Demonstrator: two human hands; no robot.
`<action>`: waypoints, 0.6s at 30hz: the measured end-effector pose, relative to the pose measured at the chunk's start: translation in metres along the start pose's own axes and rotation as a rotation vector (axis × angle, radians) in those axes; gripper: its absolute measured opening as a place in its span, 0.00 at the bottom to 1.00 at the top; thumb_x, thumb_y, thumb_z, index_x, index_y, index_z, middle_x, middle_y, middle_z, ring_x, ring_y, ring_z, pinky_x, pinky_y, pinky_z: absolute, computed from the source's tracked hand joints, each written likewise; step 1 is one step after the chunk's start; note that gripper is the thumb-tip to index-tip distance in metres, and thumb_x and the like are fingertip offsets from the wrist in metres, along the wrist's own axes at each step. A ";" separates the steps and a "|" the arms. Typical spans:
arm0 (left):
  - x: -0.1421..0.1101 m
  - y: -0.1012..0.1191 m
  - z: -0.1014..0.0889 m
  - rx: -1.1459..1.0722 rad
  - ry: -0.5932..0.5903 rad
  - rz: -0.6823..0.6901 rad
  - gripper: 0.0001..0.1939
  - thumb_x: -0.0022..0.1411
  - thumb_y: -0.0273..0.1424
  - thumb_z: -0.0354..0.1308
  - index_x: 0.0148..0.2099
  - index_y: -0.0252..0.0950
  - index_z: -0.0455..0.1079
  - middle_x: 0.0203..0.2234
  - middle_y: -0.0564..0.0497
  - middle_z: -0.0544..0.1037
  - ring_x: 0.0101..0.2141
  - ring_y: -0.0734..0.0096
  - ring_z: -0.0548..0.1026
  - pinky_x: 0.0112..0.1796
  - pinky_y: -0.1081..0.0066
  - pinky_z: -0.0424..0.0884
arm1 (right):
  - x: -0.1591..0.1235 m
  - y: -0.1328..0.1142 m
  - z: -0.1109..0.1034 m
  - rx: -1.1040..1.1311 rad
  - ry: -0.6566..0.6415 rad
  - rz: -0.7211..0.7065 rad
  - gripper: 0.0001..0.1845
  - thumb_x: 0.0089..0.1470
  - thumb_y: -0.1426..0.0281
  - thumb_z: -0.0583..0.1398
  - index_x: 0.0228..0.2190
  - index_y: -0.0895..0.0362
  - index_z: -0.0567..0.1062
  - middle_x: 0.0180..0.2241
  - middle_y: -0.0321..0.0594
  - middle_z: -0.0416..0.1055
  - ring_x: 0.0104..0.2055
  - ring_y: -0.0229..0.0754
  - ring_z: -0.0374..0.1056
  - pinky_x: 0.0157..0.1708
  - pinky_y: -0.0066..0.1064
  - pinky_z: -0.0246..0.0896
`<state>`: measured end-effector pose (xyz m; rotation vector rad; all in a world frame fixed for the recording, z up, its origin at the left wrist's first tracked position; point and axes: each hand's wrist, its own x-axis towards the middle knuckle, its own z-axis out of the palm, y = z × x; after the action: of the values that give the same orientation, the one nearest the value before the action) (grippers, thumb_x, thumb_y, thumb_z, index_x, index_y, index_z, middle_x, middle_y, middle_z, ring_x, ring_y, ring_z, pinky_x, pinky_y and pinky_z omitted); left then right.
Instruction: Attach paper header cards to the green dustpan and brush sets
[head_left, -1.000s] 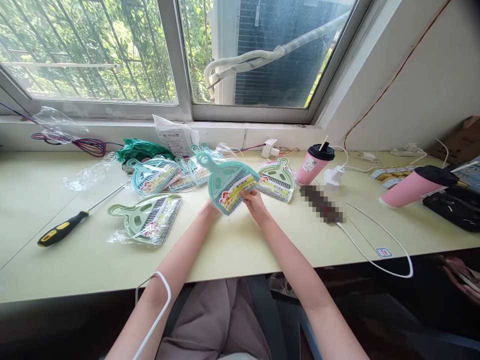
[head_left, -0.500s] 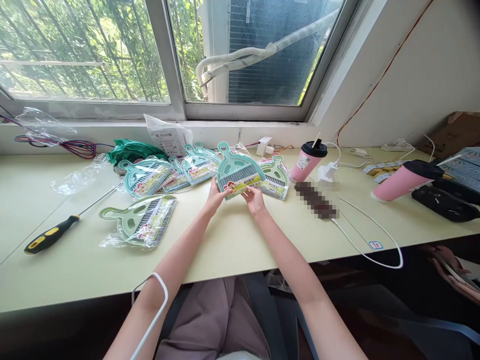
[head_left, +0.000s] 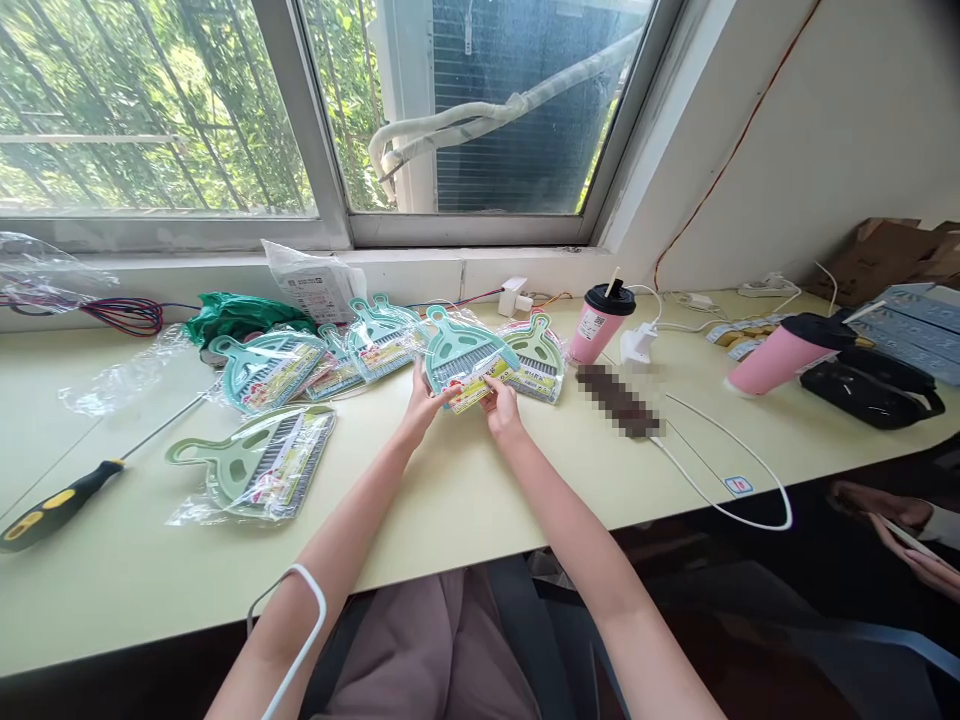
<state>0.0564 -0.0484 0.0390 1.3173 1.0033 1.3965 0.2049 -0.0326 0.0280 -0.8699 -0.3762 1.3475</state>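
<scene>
Between left hand [head_left: 424, 412] at its near-left corner and right hand [head_left: 504, 410] midway along its label edge, a teal, fan-shaped plastic dustpan [head_left: 448, 347] with grey-bristled brush [head_left: 469, 366] is gripped above the pale-yellow table [head_left: 457, 500], handle pointed far-left.

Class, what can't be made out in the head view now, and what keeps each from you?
All in the head view:
- Left hand: some fingers hidden behind the held dustpan set.
- Held set's small print: too small to read.
- Dark item on the table: blurred by pixelation.
- Screwdriver: tip hidden at the plastic-wrapped sets.
- Light blue packages: cut off by the right edge.
</scene>
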 end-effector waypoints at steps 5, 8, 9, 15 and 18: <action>-0.003 0.002 -0.004 0.546 0.350 0.384 0.47 0.59 0.48 0.63 0.72 0.42 0.43 0.70 0.36 0.48 0.70 0.49 0.45 0.66 0.48 0.47 | -0.003 -0.004 0.000 -0.014 0.048 -0.042 0.11 0.41 0.75 0.66 0.31 0.55 0.73 0.30 0.35 0.78 0.35 0.40 0.75 0.35 0.29 0.74; -0.005 0.005 -0.003 0.804 0.272 0.593 0.37 0.65 0.45 0.57 0.70 0.38 0.51 0.69 0.35 0.53 0.70 0.52 0.49 0.66 0.49 0.49 | -0.008 -0.005 0.004 -0.044 -0.001 -0.049 0.10 0.42 0.77 0.65 0.31 0.56 0.75 0.29 0.32 0.78 0.33 0.36 0.75 0.34 0.26 0.73; -0.005 0.005 -0.002 0.856 0.237 0.616 0.35 0.66 0.45 0.56 0.69 0.37 0.53 0.68 0.34 0.55 0.70 0.52 0.50 0.66 0.49 0.49 | -0.010 -0.005 0.005 -0.060 -0.027 -0.049 0.09 0.43 0.77 0.65 0.31 0.57 0.76 0.29 0.32 0.78 0.32 0.35 0.74 0.34 0.26 0.72; -0.005 -0.006 0.003 1.018 0.111 0.539 0.28 0.68 0.38 0.52 0.67 0.34 0.58 0.63 0.38 0.66 0.67 0.52 0.58 0.63 0.53 0.59 | -0.017 0.002 0.010 -0.139 -0.114 -0.058 0.06 0.45 0.76 0.65 0.30 0.58 0.78 0.28 0.33 0.79 0.29 0.35 0.74 0.32 0.27 0.73; -0.006 -0.007 0.003 1.074 0.093 0.478 0.25 0.69 0.33 0.48 0.66 0.35 0.62 0.59 0.40 0.72 0.62 0.54 0.66 0.59 0.56 0.66 | -0.018 0.004 0.010 -0.166 -0.130 -0.066 0.06 0.44 0.73 0.67 0.29 0.58 0.77 0.29 0.35 0.79 0.31 0.37 0.75 0.36 0.30 0.74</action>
<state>0.0600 -0.0529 0.0311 2.4041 1.6898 1.2661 0.1912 -0.0468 0.0363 -0.9005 -0.6202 1.3284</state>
